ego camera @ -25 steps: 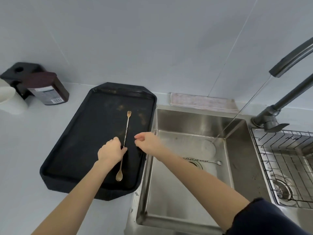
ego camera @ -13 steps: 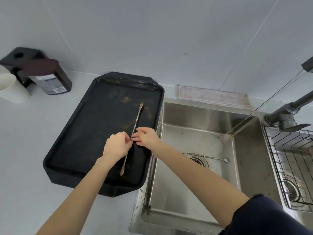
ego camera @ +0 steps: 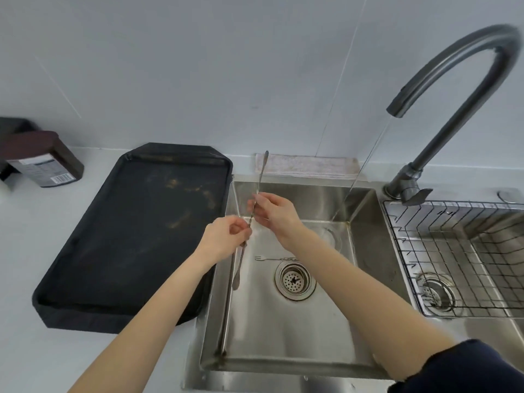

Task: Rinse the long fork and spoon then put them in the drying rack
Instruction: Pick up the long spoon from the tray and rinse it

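Bottle label (ego camera: 42, 171): print illegible

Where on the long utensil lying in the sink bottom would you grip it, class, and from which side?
Grip the utensil at its thin stem just behind the fork prongs, pinching from above. It lies flat on the sink floor, prongs pointing left, and its other end is hidden under the right forearm, so only that part is free.
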Action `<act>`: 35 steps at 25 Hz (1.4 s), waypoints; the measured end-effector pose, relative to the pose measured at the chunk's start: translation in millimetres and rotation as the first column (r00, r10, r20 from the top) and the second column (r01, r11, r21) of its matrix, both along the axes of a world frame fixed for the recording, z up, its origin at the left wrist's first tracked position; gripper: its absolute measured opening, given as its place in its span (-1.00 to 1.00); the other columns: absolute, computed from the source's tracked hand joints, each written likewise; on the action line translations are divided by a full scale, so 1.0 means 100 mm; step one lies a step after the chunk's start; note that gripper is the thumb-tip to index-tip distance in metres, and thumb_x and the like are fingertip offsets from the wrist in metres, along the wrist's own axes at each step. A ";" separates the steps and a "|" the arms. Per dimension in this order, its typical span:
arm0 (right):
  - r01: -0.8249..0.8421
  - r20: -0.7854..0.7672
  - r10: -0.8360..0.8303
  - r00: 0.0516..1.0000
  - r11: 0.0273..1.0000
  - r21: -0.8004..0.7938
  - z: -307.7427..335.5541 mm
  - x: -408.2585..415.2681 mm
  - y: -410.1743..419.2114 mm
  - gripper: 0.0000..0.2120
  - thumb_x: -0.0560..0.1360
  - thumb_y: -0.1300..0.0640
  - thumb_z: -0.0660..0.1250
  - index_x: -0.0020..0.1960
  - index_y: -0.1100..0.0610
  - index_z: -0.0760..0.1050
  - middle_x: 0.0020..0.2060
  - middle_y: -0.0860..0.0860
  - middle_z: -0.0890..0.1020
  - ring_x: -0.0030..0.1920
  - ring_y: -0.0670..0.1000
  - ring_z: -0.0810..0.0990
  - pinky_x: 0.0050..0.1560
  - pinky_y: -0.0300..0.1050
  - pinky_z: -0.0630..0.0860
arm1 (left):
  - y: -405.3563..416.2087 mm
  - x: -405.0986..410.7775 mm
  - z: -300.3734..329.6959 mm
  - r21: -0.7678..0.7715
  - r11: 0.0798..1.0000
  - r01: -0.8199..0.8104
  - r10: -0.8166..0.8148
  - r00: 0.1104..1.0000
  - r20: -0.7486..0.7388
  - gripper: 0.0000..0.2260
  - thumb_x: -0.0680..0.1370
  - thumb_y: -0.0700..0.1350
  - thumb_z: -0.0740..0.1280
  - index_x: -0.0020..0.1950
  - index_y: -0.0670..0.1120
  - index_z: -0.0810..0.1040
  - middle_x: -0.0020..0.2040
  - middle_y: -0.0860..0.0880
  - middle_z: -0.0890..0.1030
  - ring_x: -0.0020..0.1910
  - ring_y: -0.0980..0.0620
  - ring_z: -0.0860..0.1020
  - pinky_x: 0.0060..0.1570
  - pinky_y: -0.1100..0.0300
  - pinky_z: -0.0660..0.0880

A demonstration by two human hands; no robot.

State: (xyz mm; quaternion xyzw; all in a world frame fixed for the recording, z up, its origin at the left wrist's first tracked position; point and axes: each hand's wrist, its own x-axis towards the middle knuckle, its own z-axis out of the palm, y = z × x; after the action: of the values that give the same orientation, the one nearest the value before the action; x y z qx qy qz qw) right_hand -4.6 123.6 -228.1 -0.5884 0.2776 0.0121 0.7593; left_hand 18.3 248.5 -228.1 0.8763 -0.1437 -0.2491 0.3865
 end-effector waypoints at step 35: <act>0.132 0.153 -0.108 0.982 0.978 -0.161 0.61 -0.33 -1.86 -0.77 0.57 0.24 0.20 0.20 0.20 0.48 -0.19 0.00 0.63 -0.25 -0.14 0.61 -0.21 -0.39 0.57 | -1.50 -0.64 -0.17 -0.226 0.968 -0.109 0.115 0.993 0.012 -0.85 0.53 -0.15 0.27 0.00 -0.10 0.62 -0.32 0.15 0.55 -0.32 0.19 0.52 -0.24 0.49 0.40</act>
State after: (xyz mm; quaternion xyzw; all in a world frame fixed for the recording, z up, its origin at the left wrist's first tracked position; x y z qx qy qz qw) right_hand -38.0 -62.1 -166.6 -0.6325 0.2572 -0.1001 0.7237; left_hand -45.9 98.2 -244.9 0.8368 -0.1259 -0.1981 0.4947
